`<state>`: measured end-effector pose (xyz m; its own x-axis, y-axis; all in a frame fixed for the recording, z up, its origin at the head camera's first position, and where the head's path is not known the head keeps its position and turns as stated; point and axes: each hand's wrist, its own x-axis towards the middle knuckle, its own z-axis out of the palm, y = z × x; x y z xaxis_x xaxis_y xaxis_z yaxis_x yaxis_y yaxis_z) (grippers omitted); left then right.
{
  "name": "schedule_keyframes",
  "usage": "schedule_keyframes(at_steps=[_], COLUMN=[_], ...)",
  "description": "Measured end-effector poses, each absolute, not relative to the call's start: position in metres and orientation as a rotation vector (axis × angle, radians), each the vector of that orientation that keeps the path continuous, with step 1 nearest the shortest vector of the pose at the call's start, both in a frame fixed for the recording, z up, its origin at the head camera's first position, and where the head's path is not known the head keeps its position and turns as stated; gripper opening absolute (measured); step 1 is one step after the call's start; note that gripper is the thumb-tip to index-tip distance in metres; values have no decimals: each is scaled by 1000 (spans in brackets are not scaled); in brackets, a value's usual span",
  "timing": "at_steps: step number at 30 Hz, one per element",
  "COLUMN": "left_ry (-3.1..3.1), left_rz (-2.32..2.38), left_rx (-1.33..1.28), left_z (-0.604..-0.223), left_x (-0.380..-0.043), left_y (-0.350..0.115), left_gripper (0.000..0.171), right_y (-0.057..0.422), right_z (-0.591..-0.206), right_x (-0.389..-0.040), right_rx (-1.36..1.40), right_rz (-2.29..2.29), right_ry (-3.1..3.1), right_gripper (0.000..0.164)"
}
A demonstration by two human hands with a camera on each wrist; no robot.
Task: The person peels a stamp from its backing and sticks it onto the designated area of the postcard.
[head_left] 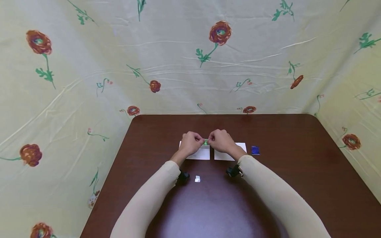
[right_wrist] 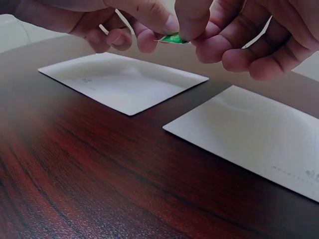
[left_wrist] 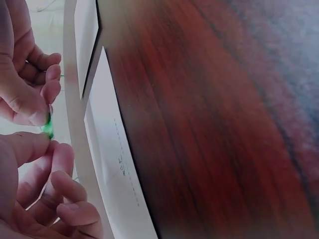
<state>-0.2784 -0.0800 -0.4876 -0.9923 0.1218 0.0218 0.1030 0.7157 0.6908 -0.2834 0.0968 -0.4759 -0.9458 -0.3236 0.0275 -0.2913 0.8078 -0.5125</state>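
Both hands meet above the far middle of the table, fingertips close together. The left hand (head_left: 190, 144) pinches one end of a small shiny green piece (right_wrist: 173, 39) between thumb and forefinger. At its other end the right hand (head_left: 221, 141) pinches it the same way. Fingertips hide most of the piece, and only a short green stretch shows between them. Two white cards lie below the hands: the left card (right_wrist: 127, 84) and the right card (right_wrist: 249, 129), with a narrow gap of table between them.
On the brown table (head_left: 285, 185), a small crinkled blue square (head_left: 255, 150) lies right of the cards. A small whitish scrap (head_left: 197, 178) lies nearer the person, between the forearms. A floral sheet (head_left: 178, 59) hangs behind the table and along its sides.
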Motion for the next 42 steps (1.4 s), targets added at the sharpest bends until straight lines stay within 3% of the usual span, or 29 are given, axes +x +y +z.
schedule_keyframes(at_steps=[33, 42], left_ry=[2954, 2992], left_rz=[872, 831], left_rx=[47, 49], left_z=[-502, -502], left_x=[-282, -284], left_y=[-73, -71], left_gripper=[22, 17], right_y=[90, 86], right_z=[-500, -502], right_x=[-289, -289], right_rx=[-383, -334], right_rz=[-795, -783], right_ry=[2895, 2910], right_gripper=[17, 14])
